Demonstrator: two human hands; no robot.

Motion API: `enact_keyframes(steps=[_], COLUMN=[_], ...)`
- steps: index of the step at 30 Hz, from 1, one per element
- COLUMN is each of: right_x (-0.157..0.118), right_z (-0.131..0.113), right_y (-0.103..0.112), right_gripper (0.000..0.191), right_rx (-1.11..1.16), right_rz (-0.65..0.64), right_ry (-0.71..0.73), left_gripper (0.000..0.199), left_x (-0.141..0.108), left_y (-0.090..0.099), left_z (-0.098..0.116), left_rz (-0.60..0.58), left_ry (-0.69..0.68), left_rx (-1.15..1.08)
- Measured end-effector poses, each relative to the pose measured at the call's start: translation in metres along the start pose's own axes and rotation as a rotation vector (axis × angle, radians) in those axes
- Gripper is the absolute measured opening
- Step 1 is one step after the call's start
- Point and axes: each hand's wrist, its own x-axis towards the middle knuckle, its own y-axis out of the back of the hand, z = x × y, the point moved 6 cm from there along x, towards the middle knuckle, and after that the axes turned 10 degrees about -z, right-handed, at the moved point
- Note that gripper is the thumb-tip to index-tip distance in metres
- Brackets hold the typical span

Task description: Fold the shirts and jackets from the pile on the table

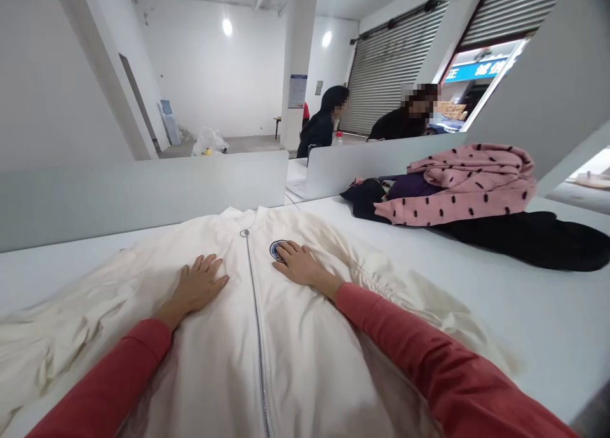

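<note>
A cream zip-up jacket [305, 342] lies spread out, front side up, on the white table [534, 317]. Its silver zipper [260, 336] is closed and runs down the middle, with a ring pull [244, 233] near the collar. My left hand [200, 285] rests flat on the jacket, left of the zipper, fingers spread. On the other side of the zipper, my right hand [300, 265] lies flat with its fingertips over part of a round dark-blue patch [275, 250]. Both sleeves of the jacket reach outward, wrinkled.
Low frosted dividers [143, 193] stand along the table's far edge. At the right, a pink garment with black marks [457, 203] lies heaped on black clothing [538, 238]. Beyond the dividers are two people in dark clothes [317, 130] and a bottle with a red cap [338, 139].
</note>
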Motion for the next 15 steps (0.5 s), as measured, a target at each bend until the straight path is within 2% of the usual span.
enact_keyframes(steps=[4, 7, 11, 15], right_x=[0.001, -0.016, -0.079, -0.158], right_z=[-0.006, -0.014, -0.025, -0.013], right_y=[0.015, 0.033, 0.06, 0.059], right_gripper=[0.047, 0.044, 0.05, 0.056], right_rx=[0.032, 0.067, 0.135, 0.147], right_rz=[-0.064, -0.129, -0.031, -0.014], right_ry=[0.012, 0.003, 0.004, -0.163], left_gripper=[0.057, 0.056, 0.056, 0.053], left_x=[-0.002, -0.005, -0.017, -0.051], left_y=[0.003, 0.008, 0.023, 0.039], left_z=[0.003, 0.006, 0.012, 0.009], left_rz=[0.001, 0.021, 0.038, 0.025], left_ry=[0.004, 0.033, 0.044, 0.019], left_rx=[0.03, 0.097, 0.156, 0.152])
